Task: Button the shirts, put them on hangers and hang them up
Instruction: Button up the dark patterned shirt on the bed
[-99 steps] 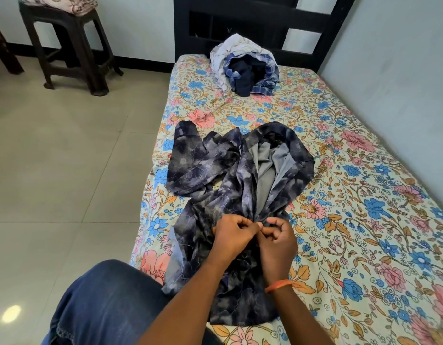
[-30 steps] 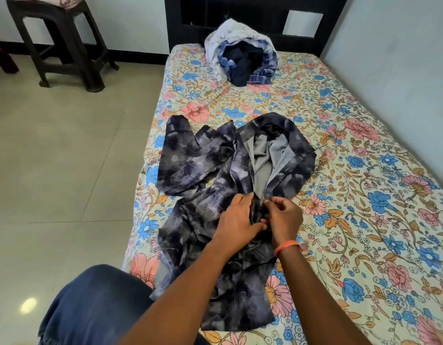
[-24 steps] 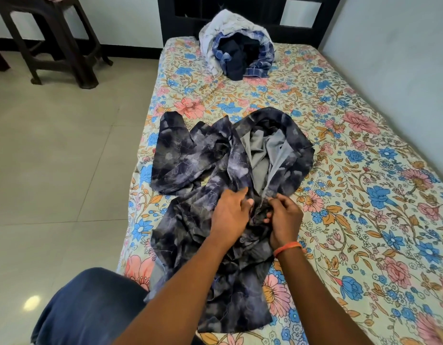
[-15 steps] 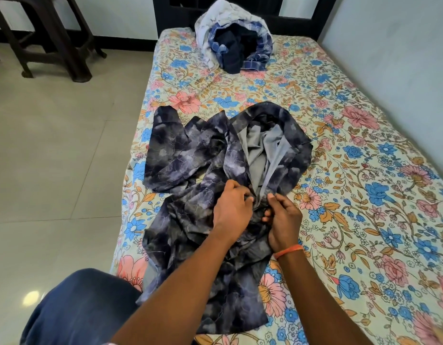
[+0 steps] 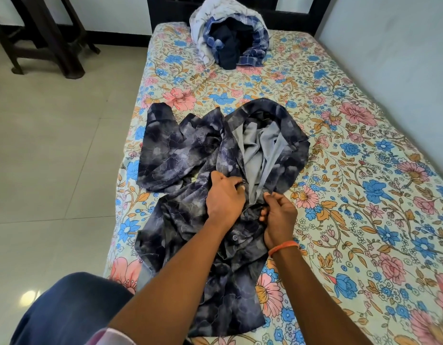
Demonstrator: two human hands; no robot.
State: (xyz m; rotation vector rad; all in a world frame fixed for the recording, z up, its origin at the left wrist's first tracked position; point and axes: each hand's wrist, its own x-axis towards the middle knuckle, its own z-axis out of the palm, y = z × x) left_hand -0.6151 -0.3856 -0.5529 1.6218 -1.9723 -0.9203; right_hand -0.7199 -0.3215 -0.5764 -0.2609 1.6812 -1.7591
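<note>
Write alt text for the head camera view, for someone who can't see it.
Both hands, left hand and right hand, pinch the front edges of a dark floral shirt on a flowered bed, buttoning it. A pile of clothes sits near the headboard.

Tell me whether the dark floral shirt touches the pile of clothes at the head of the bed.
Apart. The head view shows a stretch of bare floral bedsheet between the dark floral shirt and the pile of clothes.
</note>
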